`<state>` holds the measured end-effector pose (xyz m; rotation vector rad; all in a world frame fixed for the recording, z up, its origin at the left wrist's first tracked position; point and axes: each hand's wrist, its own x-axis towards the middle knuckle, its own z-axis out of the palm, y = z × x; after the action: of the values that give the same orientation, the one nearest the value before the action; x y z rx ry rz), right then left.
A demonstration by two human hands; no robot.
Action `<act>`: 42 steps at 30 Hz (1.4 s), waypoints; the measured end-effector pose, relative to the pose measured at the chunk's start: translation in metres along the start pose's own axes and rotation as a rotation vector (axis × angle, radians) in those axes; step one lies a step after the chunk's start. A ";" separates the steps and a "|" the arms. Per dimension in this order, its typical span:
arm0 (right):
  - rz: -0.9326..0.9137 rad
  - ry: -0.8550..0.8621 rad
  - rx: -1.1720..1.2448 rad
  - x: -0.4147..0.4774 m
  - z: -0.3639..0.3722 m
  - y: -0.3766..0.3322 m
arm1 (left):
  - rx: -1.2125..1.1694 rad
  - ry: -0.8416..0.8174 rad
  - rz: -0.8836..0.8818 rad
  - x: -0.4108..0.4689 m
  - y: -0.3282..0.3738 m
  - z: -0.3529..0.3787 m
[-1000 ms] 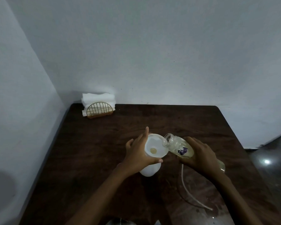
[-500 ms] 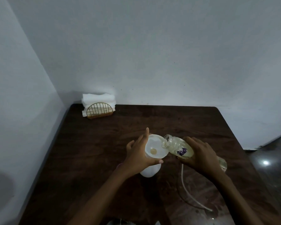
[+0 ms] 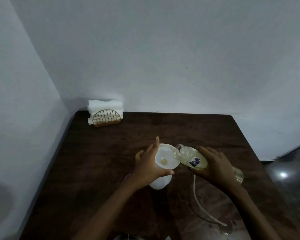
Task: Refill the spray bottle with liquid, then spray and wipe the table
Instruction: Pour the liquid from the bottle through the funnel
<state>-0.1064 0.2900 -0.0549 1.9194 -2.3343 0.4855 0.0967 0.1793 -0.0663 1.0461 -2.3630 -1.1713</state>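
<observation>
A dark wooden counter (image 3: 111,161) sits in a corner of pale walls. At its middle the left hand (image 3: 148,166) holds a white funnel (image 3: 164,157) on the white spray bottle (image 3: 160,183). The right hand (image 3: 215,167) grips a clear bottle (image 3: 190,157), tipped leftward, its mouth at the funnel's right rim.

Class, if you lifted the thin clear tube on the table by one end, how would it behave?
Probably floppy: the tube lies in a loose curve. Likely very light, being so thin. Possibly slippery, as the table around it looks wet.
</observation>
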 end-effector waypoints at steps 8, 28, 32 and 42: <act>-0.002 0.010 -0.009 0.000 0.000 -0.001 | -0.002 -0.003 -0.003 0.000 -0.001 0.000; -0.020 0.002 -0.029 0.002 0.001 0.004 | -0.010 0.002 -0.002 0.000 0.000 0.000; -0.028 0.023 -0.050 0.001 0.001 0.002 | -0.008 -0.003 -0.006 0.000 0.000 0.000; -0.028 0.010 -0.055 0.001 0.002 0.005 | -0.009 -0.002 -0.008 0.000 0.001 0.000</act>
<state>-0.1107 0.2892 -0.0575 1.9177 -2.2863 0.4229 0.0962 0.1797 -0.0655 1.0532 -2.3547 -1.1852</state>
